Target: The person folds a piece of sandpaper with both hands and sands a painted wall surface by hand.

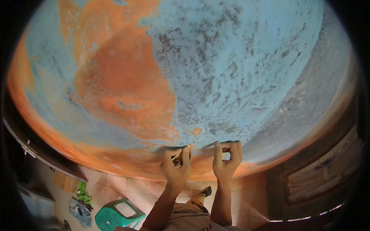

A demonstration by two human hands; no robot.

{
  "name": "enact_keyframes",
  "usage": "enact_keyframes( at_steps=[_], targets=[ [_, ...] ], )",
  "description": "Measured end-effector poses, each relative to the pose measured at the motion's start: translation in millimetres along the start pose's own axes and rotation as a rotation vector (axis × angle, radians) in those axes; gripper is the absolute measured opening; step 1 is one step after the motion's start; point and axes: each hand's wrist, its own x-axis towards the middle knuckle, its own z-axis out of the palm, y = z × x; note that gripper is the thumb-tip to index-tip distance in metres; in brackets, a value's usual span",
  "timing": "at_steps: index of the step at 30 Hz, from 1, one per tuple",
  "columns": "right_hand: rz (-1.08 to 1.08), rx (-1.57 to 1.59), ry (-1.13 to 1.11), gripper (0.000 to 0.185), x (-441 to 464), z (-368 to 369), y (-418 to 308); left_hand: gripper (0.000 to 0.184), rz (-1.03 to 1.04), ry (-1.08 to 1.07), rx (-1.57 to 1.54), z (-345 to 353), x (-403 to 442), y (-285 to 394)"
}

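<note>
Both hands are raised close to a large wall (216, 77) with worn orange, light blue and grey paint. My left hand (178, 163) is closed, its fingers curled and pinched near the wall; something small and pale shows inside it, too small to name. To the right, my right hand (227, 159) has its fingers bent, with thumb and fingertips near the wall and a gap between them; what they hold, if anything, cannot be made out. A small orange patch (196, 132) lies on the blue paint just above the hands.
A green plastic stool (110, 217) stands on the tiled floor (138, 186) at the lower left. Beyond it are a bright green cable (83, 192) and a cardboard box (64, 181). A dark-framed panel (327, 173) is at the right.
</note>
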Motion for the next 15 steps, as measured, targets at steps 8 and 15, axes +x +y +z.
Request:
enact_keyframes(
  at_steps=[8, 15],
  targets=[
    [-0.026, -0.009, 0.017, 0.02, 2, -1, 0, 0.02, 0.03, 0.041, -0.034, 4, 2, -6],
    [-0.062, -0.051, 0.027, 0.021, 2, 3, 0, 0.02, 0.147, -0.017, 0.079, 10, -1, -2]
  ],
)
